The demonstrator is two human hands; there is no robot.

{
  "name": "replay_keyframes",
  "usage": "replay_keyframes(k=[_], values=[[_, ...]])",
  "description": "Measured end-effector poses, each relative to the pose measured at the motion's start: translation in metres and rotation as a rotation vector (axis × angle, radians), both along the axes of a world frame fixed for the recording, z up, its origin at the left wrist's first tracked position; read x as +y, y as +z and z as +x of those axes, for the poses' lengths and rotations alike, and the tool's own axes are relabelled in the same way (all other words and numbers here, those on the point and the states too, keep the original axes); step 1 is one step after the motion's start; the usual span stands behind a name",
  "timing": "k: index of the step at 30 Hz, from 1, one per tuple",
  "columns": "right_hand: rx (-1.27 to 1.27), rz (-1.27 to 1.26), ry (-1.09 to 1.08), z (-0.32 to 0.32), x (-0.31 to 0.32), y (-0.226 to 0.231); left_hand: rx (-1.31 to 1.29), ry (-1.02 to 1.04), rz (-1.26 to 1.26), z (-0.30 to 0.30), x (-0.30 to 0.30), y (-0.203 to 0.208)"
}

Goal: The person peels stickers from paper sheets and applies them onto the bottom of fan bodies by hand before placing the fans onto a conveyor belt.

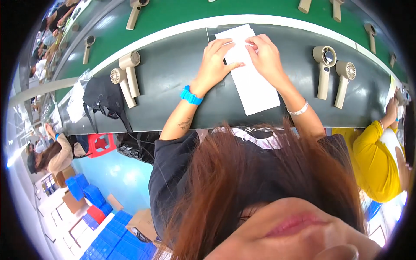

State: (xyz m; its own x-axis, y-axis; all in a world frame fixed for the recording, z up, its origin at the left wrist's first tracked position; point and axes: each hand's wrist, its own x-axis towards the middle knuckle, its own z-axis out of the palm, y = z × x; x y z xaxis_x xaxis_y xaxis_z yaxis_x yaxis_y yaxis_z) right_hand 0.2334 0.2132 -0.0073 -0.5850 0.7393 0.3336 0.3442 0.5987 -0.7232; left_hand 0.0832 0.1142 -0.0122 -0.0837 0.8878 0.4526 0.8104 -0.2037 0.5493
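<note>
A long white sheet (256, 89) lies slantwise on the dark work table in front of me. My left hand (215, 60) rests at its left edge, thumb stretched across the paper and apart from the fingers. On the sheet's right side is my right hand (265, 56), its fingers bent and drawn together near the upper part. Anything small between those fingertips is hidden. Nearest on the right are two beige handheld fans (323, 82), one with an open ring head. Another pair of beige handheld fans (131, 73) lies to the left.
A black bag (104, 97) and clear plastic (78, 99) lie on the table's left. Beyond a white rail (182, 27), a green conveyor belt (182, 15) carries several fans. A person in yellow (377, 160) works at right, another person (63, 154) at left. Blue crates (110, 236) stand on the floor.
</note>
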Motion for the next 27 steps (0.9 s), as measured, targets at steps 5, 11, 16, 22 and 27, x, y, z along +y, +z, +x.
replay_keyframes(k=[5,11,16,22,27], values=[[-0.137,0.14,-0.127,-0.017,-0.007,-0.005,-0.036,0.03,0.078,-0.001,0.002,-0.015],[-0.264,0.084,-0.135,-0.022,-0.002,0.0,-0.094,0.004,0.081,-0.003,0.004,-0.019],[-0.263,-0.05,-0.186,-0.023,-0.003,0.008,-0.125,-0.044,0.093,-0.005,0.008,-0.02],[-0.437,-0.018,-0.183,-0.03,0.003,0.015,-0.108,-0.087,0.014,-0.01,0.011,-0.01],[-0.278,-0.166,0.36,-0.011,-0.01,0.053,-0.123,-0.064,-0.053,-0.014,0.01,-0.007]])
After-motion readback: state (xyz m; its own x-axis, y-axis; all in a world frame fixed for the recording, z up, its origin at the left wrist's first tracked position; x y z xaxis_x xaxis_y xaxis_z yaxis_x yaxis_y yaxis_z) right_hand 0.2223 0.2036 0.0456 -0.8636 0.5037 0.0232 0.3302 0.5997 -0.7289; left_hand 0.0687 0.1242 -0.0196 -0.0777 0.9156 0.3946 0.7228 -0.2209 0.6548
